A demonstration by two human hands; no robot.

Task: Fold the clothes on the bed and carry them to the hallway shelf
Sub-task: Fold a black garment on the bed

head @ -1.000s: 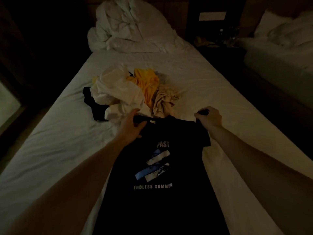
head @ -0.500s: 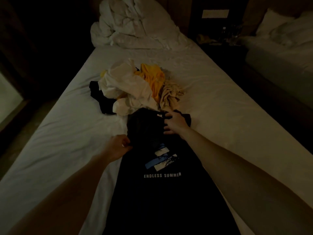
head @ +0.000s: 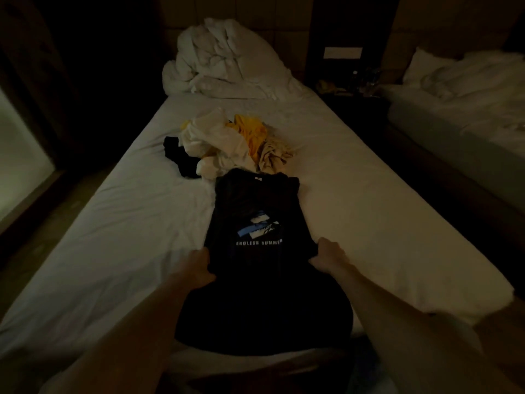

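1. Now the black T-shirt (head: pixel 252 251) lies lengthwise near the bed's (head: pixel 383 223) foot edge, both sides folded in.
2. Left hand (head: pixel 196 268) and right hand (head: pixel 326 258) each pinch a side edge at mid-length.
3. Keep both grips level and lift together, so the hem half folds evenly toward the collar.
4. Half a second ago the hands worked up at the sleeves; they have come down to mid-length, and the sleeves now lie tucked.
5. Unfolded clothes (head: pixel 235 140) wait mid-bed.
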